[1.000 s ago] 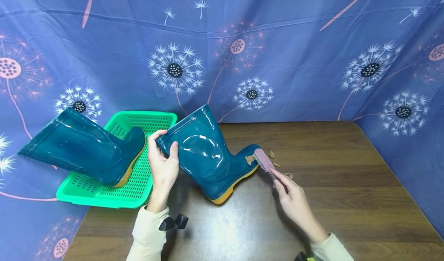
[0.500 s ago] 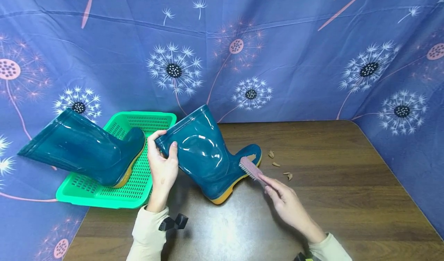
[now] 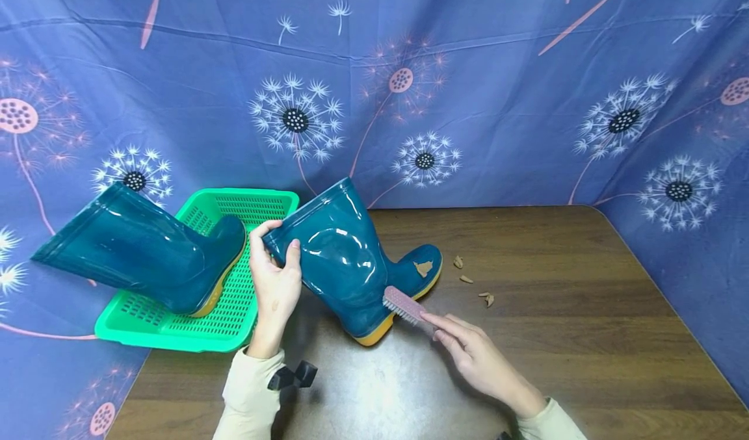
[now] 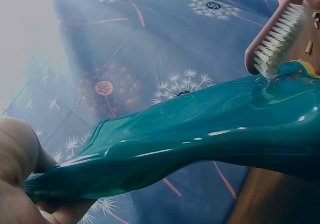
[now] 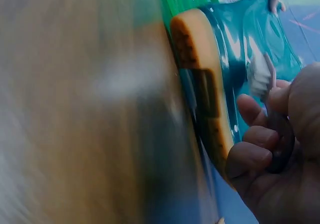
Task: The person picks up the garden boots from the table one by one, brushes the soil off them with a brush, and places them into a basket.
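My left hand (image 3: 275,290) grips the top rim of a glossy teal rubber boot (image 3: 336,255), thumb on the outside. The boot leans on the table with its yellow sole down and its toe pointing right. A tan dirt patch (image 3: 424,269) shows on the toe. My right hand (image 3: 480,359) holds a pink-backed brush (image 3: 406,303) by its handle, fingers curled round it. White bristles (image 4: 281,39) face the boot near the ankle and heel in the left wrist view. In the right wrist view the brush head (image 5: 261,77) overlaps the boot's side.
A second teal boot (image 3: 158,251) lies tilted in a green plastic basket (image 3: 175,339) on the left. Several tan crumbs (image 3: 466,279) lie on the wooden table (image 3: 585,310), right of the toe. A blue dandelion-print cloth (image 3: 497,89) hangs behind.
My right hand has moved the brush leftward and down, from the toe across the instep to near the heel, uncovering the tan patch. My left hand and the boot have stayed put.
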`<state>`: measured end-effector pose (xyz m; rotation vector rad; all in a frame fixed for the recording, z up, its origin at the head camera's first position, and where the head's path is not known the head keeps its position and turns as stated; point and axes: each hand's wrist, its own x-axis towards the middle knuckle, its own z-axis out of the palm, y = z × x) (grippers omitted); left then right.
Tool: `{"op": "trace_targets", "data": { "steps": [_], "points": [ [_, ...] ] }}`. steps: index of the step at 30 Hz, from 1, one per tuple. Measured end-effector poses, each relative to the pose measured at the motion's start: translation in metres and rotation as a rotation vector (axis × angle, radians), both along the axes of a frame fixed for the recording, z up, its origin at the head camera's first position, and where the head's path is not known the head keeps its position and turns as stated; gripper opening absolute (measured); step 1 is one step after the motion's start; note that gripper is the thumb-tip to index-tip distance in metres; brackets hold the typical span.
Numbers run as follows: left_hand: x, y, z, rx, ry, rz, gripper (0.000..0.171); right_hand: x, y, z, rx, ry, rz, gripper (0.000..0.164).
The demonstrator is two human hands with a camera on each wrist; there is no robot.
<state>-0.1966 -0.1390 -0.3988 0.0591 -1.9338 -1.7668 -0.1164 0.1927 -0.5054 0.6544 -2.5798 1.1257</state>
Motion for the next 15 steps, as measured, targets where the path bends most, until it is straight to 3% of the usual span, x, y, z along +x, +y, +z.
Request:
{"op": "trace_targets", "data": {
  "steps": [3,7,10,12,15],
  "points": [
    [0.0001,0.0007,0.0000,-0.001,0.005,-0.003,0.045,-0.0007,0.0001,-0.0024,-0.012,0.041,-0.003,0.051],
    [0.0007,0.0015,0.0005,-0.009,0.008,-0.007,0.044,-0.0074,0.0047,-0.0041,-0.122,0.104,-0.170,0.048],
    [0.0004,0.0014,0.0002,-0.012,0.006,-0.007,0.045,-0.0080,0.0057,-0.0032,-0.127,0.059,-0.250,0.047],
    [0.0001,0.0011,-0.0002,-0.013,0.007,-0.008,0.045,-0.0057,0.0048,-0.0025,-0.056,0.030,-0.219,0.049],
    [0.0000,0.0005,-0.0009,-0.012,0.011,-0.008,0.046,-0.0011,0.0024,-0.0021,0.029,-0.007,-0.063,0.053]
  ]
}}
